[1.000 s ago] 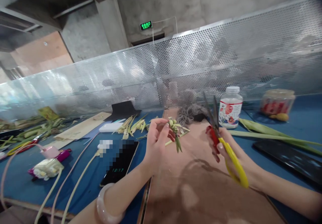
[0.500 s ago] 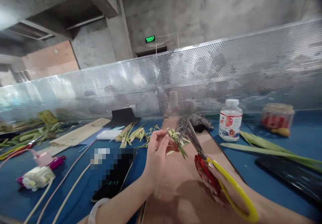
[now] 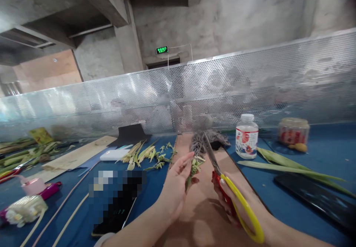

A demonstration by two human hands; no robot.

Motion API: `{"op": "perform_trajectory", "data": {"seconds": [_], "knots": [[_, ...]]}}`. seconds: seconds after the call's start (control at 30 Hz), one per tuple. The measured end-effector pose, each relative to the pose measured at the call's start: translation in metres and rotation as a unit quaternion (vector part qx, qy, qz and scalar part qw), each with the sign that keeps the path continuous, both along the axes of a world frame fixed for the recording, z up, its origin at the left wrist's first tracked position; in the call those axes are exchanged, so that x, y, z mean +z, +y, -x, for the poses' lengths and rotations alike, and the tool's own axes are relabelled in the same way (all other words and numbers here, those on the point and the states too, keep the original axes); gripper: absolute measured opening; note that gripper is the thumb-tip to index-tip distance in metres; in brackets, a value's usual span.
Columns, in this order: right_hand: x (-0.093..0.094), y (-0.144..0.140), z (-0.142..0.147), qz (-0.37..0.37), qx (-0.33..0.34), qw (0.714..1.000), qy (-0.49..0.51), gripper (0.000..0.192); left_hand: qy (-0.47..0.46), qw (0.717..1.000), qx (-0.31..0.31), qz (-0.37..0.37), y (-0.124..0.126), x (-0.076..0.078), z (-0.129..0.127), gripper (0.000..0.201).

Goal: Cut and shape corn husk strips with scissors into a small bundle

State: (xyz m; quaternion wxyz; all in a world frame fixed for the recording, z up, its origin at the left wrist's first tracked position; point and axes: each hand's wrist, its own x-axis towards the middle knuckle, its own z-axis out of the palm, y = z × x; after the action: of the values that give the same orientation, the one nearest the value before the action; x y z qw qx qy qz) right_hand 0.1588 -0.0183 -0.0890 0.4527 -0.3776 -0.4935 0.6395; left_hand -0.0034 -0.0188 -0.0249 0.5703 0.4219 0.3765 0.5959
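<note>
Perforated metal panels [image 3: 133, 91] stood behind the blue desk [image 3: 258, 182]. Over a brown board [image 3: 205, 189], the left hand [image 3: 178, 176] pinched a small green sprig [image 3: 194, 167]; the right hand [image 3: 244, 188], apart from it, was wrapped around red-and-yellow scissors [image 3: 213, 157], blades near the sprig.

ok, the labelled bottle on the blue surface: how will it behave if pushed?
The bottle would probably tip if pushed high, since it stands upright and is taller than wide. It may slip, as its shoulder looks smooth and glossy. Once over, it might roll: its body looks rounded.
</note>
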Motion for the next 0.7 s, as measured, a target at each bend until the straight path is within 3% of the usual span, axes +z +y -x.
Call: {"op": "perform_trajectory", "data": {"seconds": [0.2,0.5,0.7], "knots": [[0.006,0.01,-0.003,0.002,-0.015,1.0,0.001,0.041,-0.013,1.0,-0.013,-0.014,0.002,-0.001,0.001,0.03],[0.003,0.016,0.006,0.066,-0.014,0.997,0.035,0.055,-0.077,0.991,-0.095,-0.059,0.002,0.001,0.002,0.013],[-0.006,0.008,-0.002,0.022,-0.003,1.0,0.004,0.046,-0.086,0.987,-0.127,-0.054,-0.001,0.004,0.003,0.032]]}}
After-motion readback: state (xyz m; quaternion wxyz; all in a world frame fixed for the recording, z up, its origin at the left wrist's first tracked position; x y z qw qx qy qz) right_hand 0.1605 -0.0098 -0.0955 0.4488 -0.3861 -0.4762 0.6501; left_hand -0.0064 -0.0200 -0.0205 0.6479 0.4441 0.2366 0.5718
